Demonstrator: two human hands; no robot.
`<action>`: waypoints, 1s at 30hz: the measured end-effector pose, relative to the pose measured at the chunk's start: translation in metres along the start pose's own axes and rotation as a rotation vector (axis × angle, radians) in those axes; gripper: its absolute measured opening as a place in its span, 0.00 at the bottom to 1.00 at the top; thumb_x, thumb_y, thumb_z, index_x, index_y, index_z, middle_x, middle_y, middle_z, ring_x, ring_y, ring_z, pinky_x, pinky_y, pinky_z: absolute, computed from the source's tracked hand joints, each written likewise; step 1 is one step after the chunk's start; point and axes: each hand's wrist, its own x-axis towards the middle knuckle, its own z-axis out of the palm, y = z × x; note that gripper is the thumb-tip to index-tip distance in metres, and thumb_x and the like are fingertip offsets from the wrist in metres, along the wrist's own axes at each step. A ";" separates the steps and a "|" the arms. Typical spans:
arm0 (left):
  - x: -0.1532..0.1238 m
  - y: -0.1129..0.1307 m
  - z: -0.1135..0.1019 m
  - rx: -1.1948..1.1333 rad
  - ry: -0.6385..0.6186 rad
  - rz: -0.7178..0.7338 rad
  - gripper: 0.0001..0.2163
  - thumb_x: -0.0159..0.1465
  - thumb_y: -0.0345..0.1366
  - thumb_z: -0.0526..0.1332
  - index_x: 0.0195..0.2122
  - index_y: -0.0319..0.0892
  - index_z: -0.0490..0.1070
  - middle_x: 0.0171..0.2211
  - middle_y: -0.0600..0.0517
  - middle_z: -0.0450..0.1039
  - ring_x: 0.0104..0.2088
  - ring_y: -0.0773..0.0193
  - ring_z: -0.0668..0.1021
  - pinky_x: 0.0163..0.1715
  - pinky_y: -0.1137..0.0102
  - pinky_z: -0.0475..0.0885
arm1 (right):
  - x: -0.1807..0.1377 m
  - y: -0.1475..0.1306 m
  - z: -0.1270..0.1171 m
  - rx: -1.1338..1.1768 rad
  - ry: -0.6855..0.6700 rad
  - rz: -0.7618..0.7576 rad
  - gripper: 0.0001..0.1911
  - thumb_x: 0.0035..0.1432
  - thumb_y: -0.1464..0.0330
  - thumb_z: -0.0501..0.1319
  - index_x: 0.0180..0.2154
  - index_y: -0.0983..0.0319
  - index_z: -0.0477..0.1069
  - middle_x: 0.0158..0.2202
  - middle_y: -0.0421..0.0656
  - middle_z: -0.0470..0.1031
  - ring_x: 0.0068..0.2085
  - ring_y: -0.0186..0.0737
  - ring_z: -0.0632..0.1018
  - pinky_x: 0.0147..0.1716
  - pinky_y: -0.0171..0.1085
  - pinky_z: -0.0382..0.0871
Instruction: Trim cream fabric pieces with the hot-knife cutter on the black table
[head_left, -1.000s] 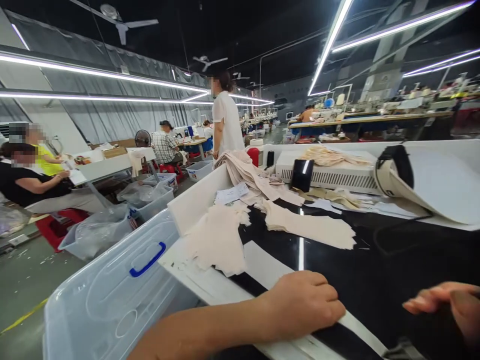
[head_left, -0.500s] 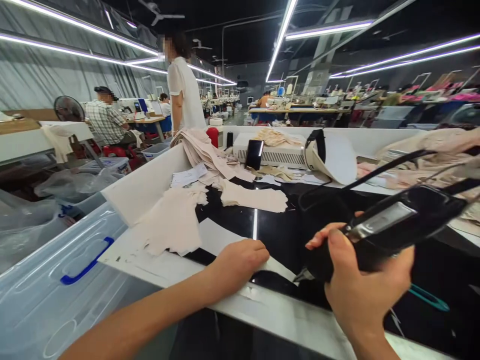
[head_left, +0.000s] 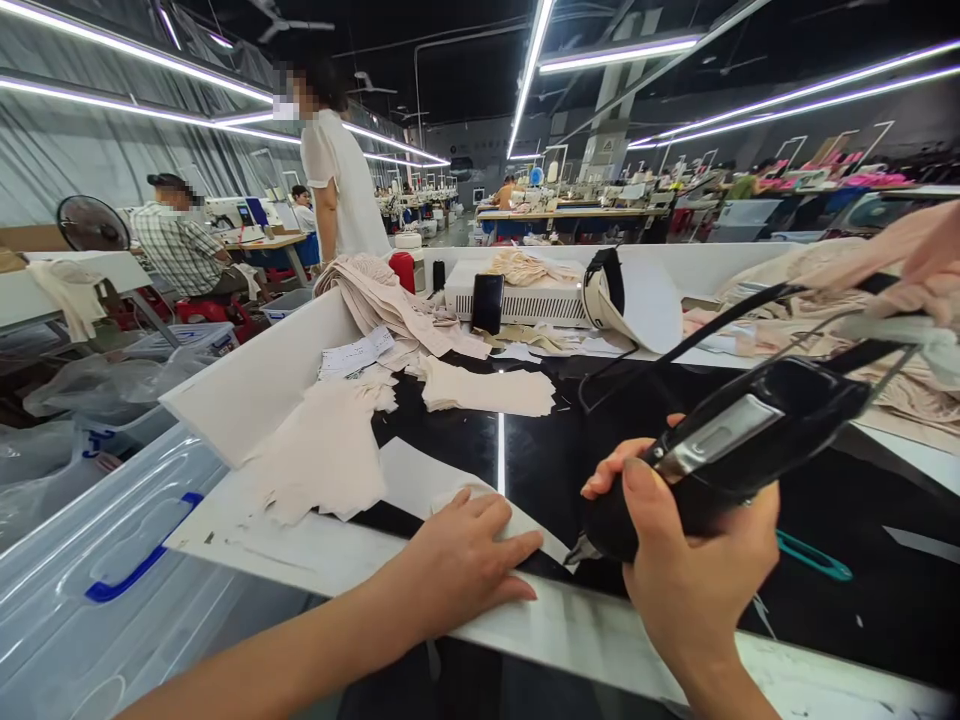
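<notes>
A person's left hand (head_left: 476, 560) lies palm down, fingers loosely apart, on a pale, tapering flat piece (head_left: 416, 475) near the front edge of a black tabletop (head_left: 547, 460). The right hand (head_left: 690, 575) is wrapped around a black handheld tool (head_left: 802, 400) with a silver plate. The tool's metal tip is at the piece's narrow end; whether they touch is hard to tell. Beyond the left hand lie two stacks of cream fabric, one ragged (head_left: 322, 455), one neater (head_left: 487, 390).
</notes>
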 end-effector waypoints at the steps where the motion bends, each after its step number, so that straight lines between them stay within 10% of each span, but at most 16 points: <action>1: -0.001 0.001 0.002 0.003 0.001 0.002 0.24 0.76 0.53 0.70 0.65 0.43 0.76 0.51 0.43 0.80 0.56 0.45 0.83 0.63 0.47 0.80 | 0.000 0.000 0.000 0.007 -0.015 0.006 0.22 0.60 0.58 0.83 0.43 0.54 0.73 0.32 0.37 0.82 0.25 0.42 0.80 0.26 0.42 0.79; 30: -0.009 0.003 0.027 -0.012 0.161 0.025 0.31 0.72 0.53 0.75 0.68 0.42 0.72 0.54 0.40 0.80 0.62 0.40 0.83 0.64 0.43 0.80 | 0.019 0.030 0.030 0.148 -0.098 0.007 0.23 0.65 0.55 0.81 0.48 0.55 0.71 0.32 0.31 0.82 0.26 0.35 0.80 0.29 0.37 0.81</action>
